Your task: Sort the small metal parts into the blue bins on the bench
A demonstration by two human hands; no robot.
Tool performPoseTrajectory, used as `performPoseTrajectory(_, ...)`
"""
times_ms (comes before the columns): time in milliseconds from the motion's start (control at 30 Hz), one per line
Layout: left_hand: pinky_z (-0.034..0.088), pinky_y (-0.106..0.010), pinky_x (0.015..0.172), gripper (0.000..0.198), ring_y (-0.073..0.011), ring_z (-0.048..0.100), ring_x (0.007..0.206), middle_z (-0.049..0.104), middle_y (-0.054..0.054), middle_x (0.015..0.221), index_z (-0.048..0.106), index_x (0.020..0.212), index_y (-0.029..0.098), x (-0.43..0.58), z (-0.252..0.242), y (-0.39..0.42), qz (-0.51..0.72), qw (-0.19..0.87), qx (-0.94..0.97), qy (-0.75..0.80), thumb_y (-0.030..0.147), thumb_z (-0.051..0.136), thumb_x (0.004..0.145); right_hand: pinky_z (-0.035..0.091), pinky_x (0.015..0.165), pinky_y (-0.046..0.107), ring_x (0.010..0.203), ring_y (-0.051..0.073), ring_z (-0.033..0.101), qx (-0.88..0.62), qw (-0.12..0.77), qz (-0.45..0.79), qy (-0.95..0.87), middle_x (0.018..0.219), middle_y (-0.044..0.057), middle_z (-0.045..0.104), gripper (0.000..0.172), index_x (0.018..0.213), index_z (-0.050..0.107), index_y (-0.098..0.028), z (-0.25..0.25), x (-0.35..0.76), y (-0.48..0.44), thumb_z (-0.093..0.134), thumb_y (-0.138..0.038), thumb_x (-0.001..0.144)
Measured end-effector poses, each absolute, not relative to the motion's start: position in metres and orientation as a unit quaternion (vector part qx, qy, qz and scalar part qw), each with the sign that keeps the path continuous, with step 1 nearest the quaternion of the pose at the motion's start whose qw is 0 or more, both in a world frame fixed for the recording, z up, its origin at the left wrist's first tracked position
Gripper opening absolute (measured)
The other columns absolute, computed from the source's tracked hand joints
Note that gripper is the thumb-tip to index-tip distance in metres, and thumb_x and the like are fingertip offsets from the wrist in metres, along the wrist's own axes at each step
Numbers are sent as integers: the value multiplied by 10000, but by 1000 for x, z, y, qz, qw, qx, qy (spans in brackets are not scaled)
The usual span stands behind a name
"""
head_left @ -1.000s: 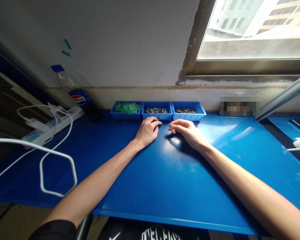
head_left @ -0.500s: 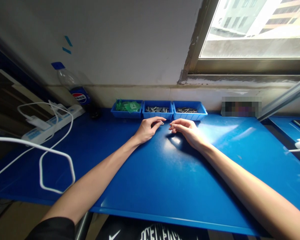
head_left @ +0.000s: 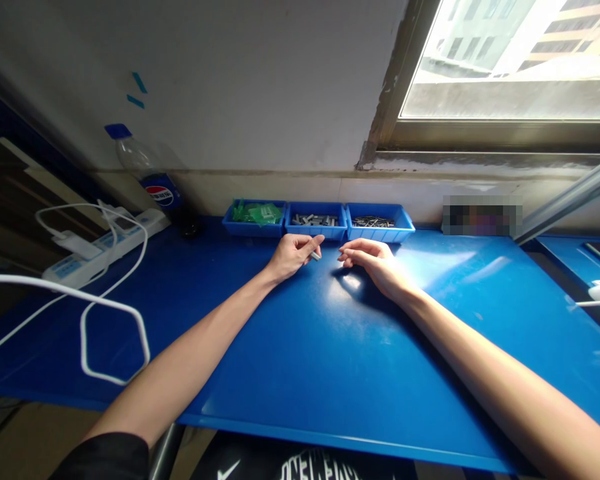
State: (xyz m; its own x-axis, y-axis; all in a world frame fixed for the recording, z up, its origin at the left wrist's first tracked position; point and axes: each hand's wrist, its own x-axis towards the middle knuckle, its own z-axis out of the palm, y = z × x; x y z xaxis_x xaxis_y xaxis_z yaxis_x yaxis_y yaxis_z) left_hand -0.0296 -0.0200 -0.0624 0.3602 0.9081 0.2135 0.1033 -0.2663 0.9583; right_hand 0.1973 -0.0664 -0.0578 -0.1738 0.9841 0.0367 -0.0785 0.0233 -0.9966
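My left hand [head_left: 294,256] is closed in a pinch on a small light grey cylindrical piece [head_left: 315,255], whose end shows below the fingertips. A short gap to the right, my right hand [head_left: 370,259] is held just over the table with its thumb and fingers curled together; what they hold, if anything, is too small to name. Behind the hands stands a blue bin of short grey metal pieces [head_left: 314,220]. Right of it, another blue bin holds thin dark metal pins [head_left: 373,221]. The left bin contains green plastic bags [head_left: 257,213].
A cola bottle [head_left: 155,187] stands against the wall at the back left. Beside it lies a white power strip [head_left: 105,250] with looping white cables [head_left: 145,340] reaching over the left of the blue table [head_left: 300,360]. A metal post [head_left: 565,197] leans at the right.
My left hand has turned and drawn slightly back, its thumb now pressed over the small grey piece, which points downward. My right hand has hardly moved.
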Motion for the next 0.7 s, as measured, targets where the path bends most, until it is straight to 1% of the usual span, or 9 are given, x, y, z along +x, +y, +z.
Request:
performPoseTrajectory(67,312,-231,462,603,-68,429,448,609,-22,536,712,612,149,-30,-60,-19,431,502,644,385,718,746,809,514,808,331,755,178,640,-426,481,554,-530,866,43,785,210,917,793,-212,-57,197,-67,834,-379,797)
performPoseTrajectory(133,330,-222,455,568,-77,488,466,651,-35,569,731,629,147,-30,-57,-17,440,534,605,395,697,820,742,515,811,333,759,179,640,-425,480,554,-532,876,44,786,206,915,793,-215,-57,196,-67,831,-382,801)
performPoseTrajectory(233,427,-209,491,511,-101,609,554,727,-53,682,771,732,144,-29,-51,-14,462,587,532,398,632,906,667,520,812,339,762,184,642,-427,478,551,-534,881,45,786,219,917,791,-217,-58,196,-66,828,-398,799)
performPoseTrajectory(300,484,-200,535,486,-97,646,598,750,-50,735,775,794,143,-28,-46,-12,486,613,474,405,580,936,654,522,813,341,762,185,642,-427,478,550,-535,880,47,785,232,918,790,-216,-58,196,-66,832,-408,793)
performPoseTrajectory(367,528,-189,582,449,-90,675,638,762,-44,765,765,808,140,-27,-41,-10,515,623,418,415,522,950,664,522,814,341,762,183,641,-427,478,550,-535,881,47,784,239,919,789,-215,-58,196,-67,834,-411,789)
performPoseTrajectory(433,579,-188,672,389,-96,719,714,778,-46,805,760,798,131,-26,-36,-8,549,616,383,416,439,964,676,520,811,338,762,180,639,-427,479,551,-534,879,45,783,235,918,789,-214,-56,196,-67,832,-406,789)
performPoseTrajectory(533,623,-236,886,325,-126,769,857,804,-51,870,786,863,120,-23,-28,-6,590,596,381,391,317,971,682,516,807,334,763,179,637,-426,479,550,-536,870,44,781,224,915,789,-212,-55,195,-68,827,-396,791)
performPoseTrajectory(600,608,-308,1018,351,-165,782,970,818,-64,941,800,958,121,-21,-25,-5,604,584,399,368,283,963,692,517,809,335,763,181,638,-426,478,546,-540,865,42,780,226,913,787,-215,-55,195,-68,822,-403,791)
performPoseTrajectory(700,552,-403,1140,410,-246,745,1175,813,-97,1108,805,1082,131,-19,-23,-5,609,557,441,352,312,933,736,519,810,336,764,181,642,-427,476,545,-542,864,40,779,239,915,782,-216,-55,195,-68,818,-417,791)
